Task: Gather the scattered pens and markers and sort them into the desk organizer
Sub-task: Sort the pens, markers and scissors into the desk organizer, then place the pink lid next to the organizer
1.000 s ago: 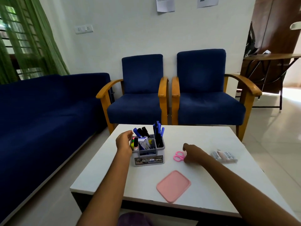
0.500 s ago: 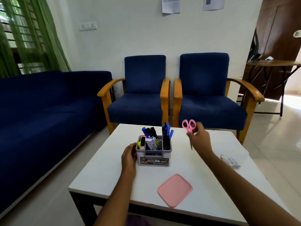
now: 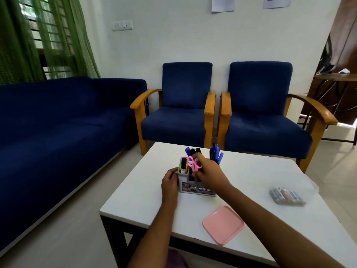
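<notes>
A grey desk organizer (image 3: 190,187) stands on the white table (image 3: 260,176). Blue pens (image 3: 216,154) and dark markers (image 3: 193,151) stick up from its far compartments; a yellow highlighter (image 3: 183,167) sits at its left end. My left hand (image 3: 170,180) grips the organizer's left side. My right hand (image 3: 207,171) is over the organizer and holds small pink scissors (image 3: 193,163), handles up, blades down inside a compartment and hidden.
A pink lid (image 3: 223,224) lies near the table's front edge. A clear packet of small items (image 3: 286,196) rests at the right. Two blue armchairs (image 3: 185,113) stand behind the table, a blue sofa (image 3: 58,122) to the left.
My right hand lifted the pink scissors off the table, carried them left and lowered them into the organizer. My left hand slid from the organizer's top down onto its side.
</notes>
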A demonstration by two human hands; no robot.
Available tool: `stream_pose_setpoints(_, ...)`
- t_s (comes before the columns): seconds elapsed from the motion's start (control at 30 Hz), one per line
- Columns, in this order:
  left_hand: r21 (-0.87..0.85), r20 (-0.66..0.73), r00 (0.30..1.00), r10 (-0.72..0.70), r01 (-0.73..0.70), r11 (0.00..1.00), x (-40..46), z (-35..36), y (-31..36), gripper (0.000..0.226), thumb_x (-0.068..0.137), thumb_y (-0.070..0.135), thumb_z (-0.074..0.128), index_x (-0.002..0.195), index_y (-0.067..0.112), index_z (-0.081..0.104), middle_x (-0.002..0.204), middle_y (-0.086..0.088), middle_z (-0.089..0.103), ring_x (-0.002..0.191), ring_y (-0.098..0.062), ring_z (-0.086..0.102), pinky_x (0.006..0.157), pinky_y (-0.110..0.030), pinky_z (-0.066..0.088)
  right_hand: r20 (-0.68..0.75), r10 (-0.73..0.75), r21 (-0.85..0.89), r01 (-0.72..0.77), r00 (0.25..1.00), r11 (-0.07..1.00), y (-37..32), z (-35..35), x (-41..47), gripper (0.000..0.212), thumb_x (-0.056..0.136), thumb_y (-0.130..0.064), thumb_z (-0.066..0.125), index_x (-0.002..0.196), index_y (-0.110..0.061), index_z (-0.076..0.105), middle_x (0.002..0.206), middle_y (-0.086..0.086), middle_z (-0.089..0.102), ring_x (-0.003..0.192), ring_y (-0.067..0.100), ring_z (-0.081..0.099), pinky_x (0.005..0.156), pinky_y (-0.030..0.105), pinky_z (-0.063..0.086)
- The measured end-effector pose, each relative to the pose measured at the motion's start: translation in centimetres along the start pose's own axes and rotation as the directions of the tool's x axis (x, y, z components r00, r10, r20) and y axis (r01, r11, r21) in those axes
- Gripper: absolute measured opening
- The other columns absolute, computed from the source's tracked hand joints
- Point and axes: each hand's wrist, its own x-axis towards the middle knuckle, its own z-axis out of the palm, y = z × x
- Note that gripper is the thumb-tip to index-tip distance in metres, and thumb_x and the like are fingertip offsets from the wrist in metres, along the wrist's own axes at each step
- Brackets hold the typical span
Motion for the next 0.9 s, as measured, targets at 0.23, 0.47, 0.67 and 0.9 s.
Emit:
stream_pose_setpoints(0.23,0.023,-0.010,1.000,0.000,0.001,1.000,0.4,-0.1,-0.4,0.022,0.095,0.010,0.048,0.106,0.008,0.067,0.105,-0.012,0.070,0.097,-0.028,0.065,0.080,-0.035,0.053,-0.126,0.056,0.148,-0.037,0.990,0.988,-0.2,-1.1,2.1,0.031,0.091,-0.010,0.057,0.119,-0.017,0.044,0.102,0.005,0.063,0.087,0.019,0.062,0.072,0.027,0.055)
stream_pose_setpoints(0.47,0.011,-0.009,1.000,-0.008,0.008,1.000,0.1,-0.1,0.0,0.023,0.096,0.009,0.047,0.108,0.006,0.066,0.105,-0.013,0.069,0.092,-0.023,0.064,0.074,-0.026,0.053,-0.045,0.048,0.062,-0.045,0.998,0.997,0.8,1.1,1.7,0.041,0.088,-0.008,0.058,0.127,-0.013,0.048,0.119,0.007,0.059,0.100,0.019,0.059,0.085,0.020,0.044)
stream_pose_setpoints(0.67,0.021,-0.009,1.000,0.002,-0.002,1.000,-0.2,-0.1,0.2,0.023,0.094,0.006,0.047,0.107,0.007,0.067,0.106,-0.012,0.069,0.094,-0.024,0.064,0.075,-0.028,0.054,-0.177,0.079,0.171,-0.049,0.981,0.984,1.6,0.9,0.5,0.034,0.091,-0.010,0.056,0.124,-0.014,0.049,0.101,0.005,0.060,0.086,0.016,0.060,0.081,0.030,0.055)
stream_pose_setpoints(0.9,0.310,-0.470,0.820,0.326,-0.192,0.931,-4.0,0.2,0.6,0.022,0.087,-0.010,0.043,0.091,0.002,0.060,0.093,-0.013,0.065,0.087,-0.024,0.058,0.073,-0.026,0.040,-0.444,0.122,0.044,-0.115,0.888,0.992,5.3,-3.0,-1.7,0.016,0.091,-0.007,0.051,0.106,-0.007,0.057,0.099,0.010,0.062,0.085,0.020,0.056,0.072,0.029,0.045)
